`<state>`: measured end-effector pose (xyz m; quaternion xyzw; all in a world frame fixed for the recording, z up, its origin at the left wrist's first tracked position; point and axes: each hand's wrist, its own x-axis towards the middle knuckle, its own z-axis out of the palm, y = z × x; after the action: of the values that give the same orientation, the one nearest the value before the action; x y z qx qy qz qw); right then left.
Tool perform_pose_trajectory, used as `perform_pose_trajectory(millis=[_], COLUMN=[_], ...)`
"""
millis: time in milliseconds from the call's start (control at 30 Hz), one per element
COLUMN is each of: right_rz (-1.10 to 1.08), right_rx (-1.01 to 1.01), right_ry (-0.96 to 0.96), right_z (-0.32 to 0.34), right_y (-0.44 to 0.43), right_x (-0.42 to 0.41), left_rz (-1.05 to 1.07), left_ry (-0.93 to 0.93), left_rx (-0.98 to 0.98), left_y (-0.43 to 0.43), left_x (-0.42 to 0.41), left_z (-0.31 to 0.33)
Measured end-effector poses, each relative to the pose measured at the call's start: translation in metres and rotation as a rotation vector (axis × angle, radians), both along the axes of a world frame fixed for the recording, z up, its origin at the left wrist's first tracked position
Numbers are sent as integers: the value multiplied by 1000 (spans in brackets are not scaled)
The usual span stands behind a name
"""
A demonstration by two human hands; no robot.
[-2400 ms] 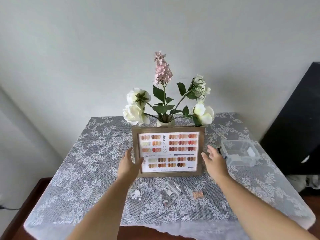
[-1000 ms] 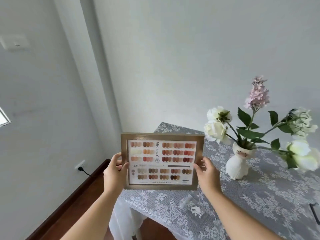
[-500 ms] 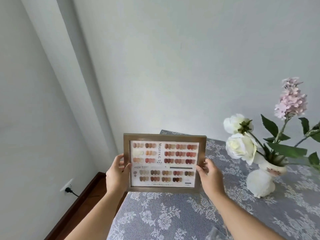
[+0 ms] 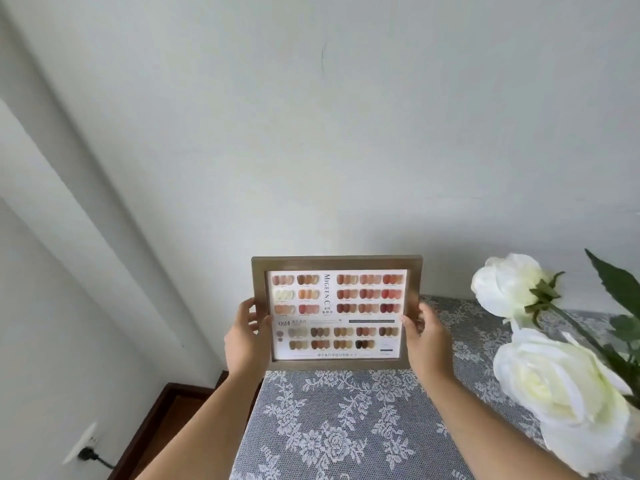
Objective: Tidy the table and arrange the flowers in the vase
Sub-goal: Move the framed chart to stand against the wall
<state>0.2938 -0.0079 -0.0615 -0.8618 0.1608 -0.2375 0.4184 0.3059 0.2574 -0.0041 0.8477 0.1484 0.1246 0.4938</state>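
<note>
Landmark: frame point(image 4: 337, 263), wood-edged, holding a colour swatch chart, upright and facing the camera.

Far left of frame, low down: wall socket point(image 4: 85, 445) with a black plug, beside a dark wood strip on the floor. Not part of the task.

Left of frame: left hand point(image 4: 244, 337) curled around the frame's left edge, thumb on the front, fingers behind. Closed on the frame.

Frame itself sits over the back-left corner of the tabletop point(image 4: 332, 427), which is covered in a grey lace cloth. Bottom edge is at the cloth or just above it; cannot tell whether it touches.

Right of frame: right hand point(image 4: 424, 336) curled around the right edge, same hold, thumb in front. Closed on the frame.

Further right of frame: two white flowers point(image 4: 554, 379), one above the other, green stems and leaves running off the right edge. Vase not in view here.

Step, as judged: tidying part, placing the frame at the back corner near the wall. Flowers not being handled now.

Next move calls for: lowering the frame level until its base is on the cloth, checking that it stands by itself (a rear stand is not visible), then opening both hands evenly. Risk: frame tips back or forward on the soft lace, or sits too close to the tabletop's left edge.
</note>
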Motion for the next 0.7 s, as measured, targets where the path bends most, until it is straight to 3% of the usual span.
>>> perform_pose_trajectory(millis=[333,700], right_rz=[-205,-283], right_rx=[-5,-42], right_ry=[3,50], right_z=[-18,-29], right_y=[-3,-20], right_x=[64,85], left_rz=[-153,-232], left_ry=[-7,15], left_rx=[-37,-53], left_y=[-13,-24], left_x=[108,139], left_z=[-20,-47])
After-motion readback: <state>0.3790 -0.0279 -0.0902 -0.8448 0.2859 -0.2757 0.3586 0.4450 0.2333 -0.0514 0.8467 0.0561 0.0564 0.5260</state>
